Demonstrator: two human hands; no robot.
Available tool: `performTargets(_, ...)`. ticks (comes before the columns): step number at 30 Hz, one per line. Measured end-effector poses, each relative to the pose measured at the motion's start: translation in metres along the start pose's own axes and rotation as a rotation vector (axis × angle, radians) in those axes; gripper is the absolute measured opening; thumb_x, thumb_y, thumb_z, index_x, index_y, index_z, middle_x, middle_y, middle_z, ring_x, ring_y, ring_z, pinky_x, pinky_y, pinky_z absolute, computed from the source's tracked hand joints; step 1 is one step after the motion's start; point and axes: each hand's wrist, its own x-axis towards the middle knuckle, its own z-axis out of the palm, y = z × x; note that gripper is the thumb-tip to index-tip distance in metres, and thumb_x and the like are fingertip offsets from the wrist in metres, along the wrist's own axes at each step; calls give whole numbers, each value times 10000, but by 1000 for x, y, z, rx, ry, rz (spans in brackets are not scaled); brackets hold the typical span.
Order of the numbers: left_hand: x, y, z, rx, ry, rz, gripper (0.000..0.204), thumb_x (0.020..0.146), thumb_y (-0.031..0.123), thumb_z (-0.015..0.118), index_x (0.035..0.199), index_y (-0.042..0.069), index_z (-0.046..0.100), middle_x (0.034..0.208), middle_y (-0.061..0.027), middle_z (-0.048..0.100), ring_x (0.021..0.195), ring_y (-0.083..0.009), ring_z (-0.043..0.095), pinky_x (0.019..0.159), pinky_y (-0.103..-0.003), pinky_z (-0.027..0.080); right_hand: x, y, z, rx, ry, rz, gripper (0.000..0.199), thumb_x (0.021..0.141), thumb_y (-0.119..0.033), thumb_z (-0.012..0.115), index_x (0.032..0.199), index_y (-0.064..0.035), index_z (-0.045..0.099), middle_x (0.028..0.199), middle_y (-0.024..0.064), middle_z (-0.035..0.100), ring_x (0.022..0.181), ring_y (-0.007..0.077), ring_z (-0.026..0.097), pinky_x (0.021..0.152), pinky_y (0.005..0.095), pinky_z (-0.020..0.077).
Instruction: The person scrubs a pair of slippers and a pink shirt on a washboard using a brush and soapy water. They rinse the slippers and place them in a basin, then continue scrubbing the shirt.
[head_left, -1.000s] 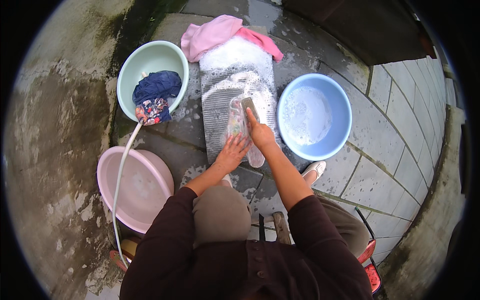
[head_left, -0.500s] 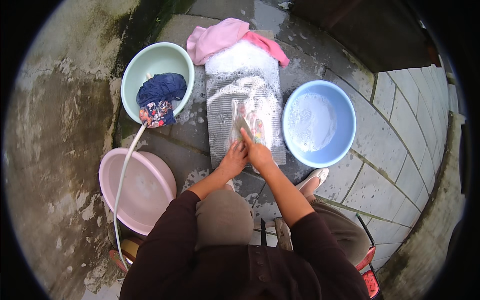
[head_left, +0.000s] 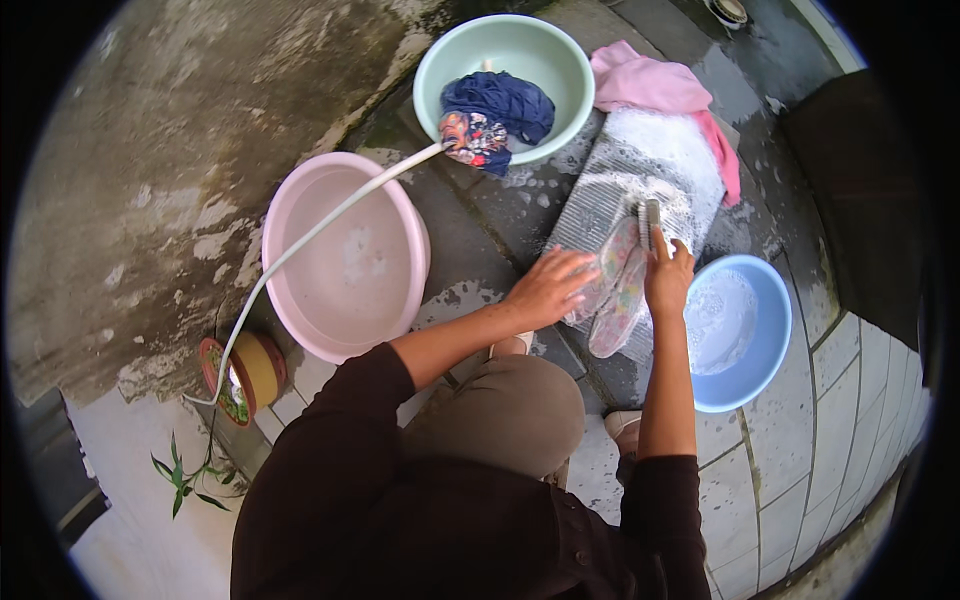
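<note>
My right hand [head_left: 668, 278] grips a scrub brush [head_left: 650, 220] over the grey ridged washboard [head_left: 588, 212]. Under and beside the brush lie wet, floral-patterned cloth pieces [head_left: 622, 300] with rounded ends, at the board's near part. My left hand [head_left: 548, 288] is open, fingers apart, at the left edge of these pieces; whether its fingertips touch them I cannot tell. White suds [head_left: 665, 150] cover the board's far part. A pink garment [head_left: 655, 82] is draped over its far end.
Right of the board stands a blue basin [head_left: 742, 390] of soapy water. A pale green basin [head_left: 560, 50] holds dark blue and floral cloth [head_left: 498, 105]. Nearer left is a pink basin [head_left: 285, 270], crossed by a white hose [head_left: 325, 225]. A flowerpot [head_left: 262, 370] stands near the wall.
The view has turned left, so everything sits further right and slanted. My left hand has come away from my right hand and opened. The floral cloth pieces now show more fully.
</note>
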Motion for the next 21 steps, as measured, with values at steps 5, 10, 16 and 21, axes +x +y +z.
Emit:
performTargets(5, -109, -55, -114, 224, 569, -351, 99, 707, -13, 554, 666, 77, 558, 1052, -40, 648, 1057, -275, 538, 941, -410, 365, -52, -45, 0, 746, -134, 246, 260, 969, -151, 534, 1183, -58, 648, 954, 154, 696, 776, 213, 672, 705, 316, 520)
performTargets(10, -232, -183, -100, -150, 994, -1108, 192, 893, 166, 512, 862, 74, 678, 1014, -87, 658, 1019, -248, 552, 874, -331, 431, -86, -99, 24, 878, -337, 230, 249, 965, -147, 548, 1155, -26, 652, 902, 123, 693, 730, 145, 642, 667, 287, 524)
performTargets(16, -276, -237, -91, -841, 1236, -1354, 341, 962, 351, 517, 985, 46, 667, 963, -108, 681, 920, -244, 627, 866, -373, 489, -94, -134, 34, 1037, -491, 342, 275, 987, -200, 520, 1163, -32, 648, 887, 85, 691, 656, 107, 601, 617, 257, 507)
performTargets(21, -170, -141, -107, -1994, 935, -571, 323, 948, 380, 569, 993, 68, 641, 966, -87, 695, 936, -217, 662, 860, -370, 533, -70, -160, 9, 1657, -686, 585, 348, 1030, -228, 407, 1237, -2, 573, 1031, 106, 672, 844, 152, 643, 757, 275, 529)
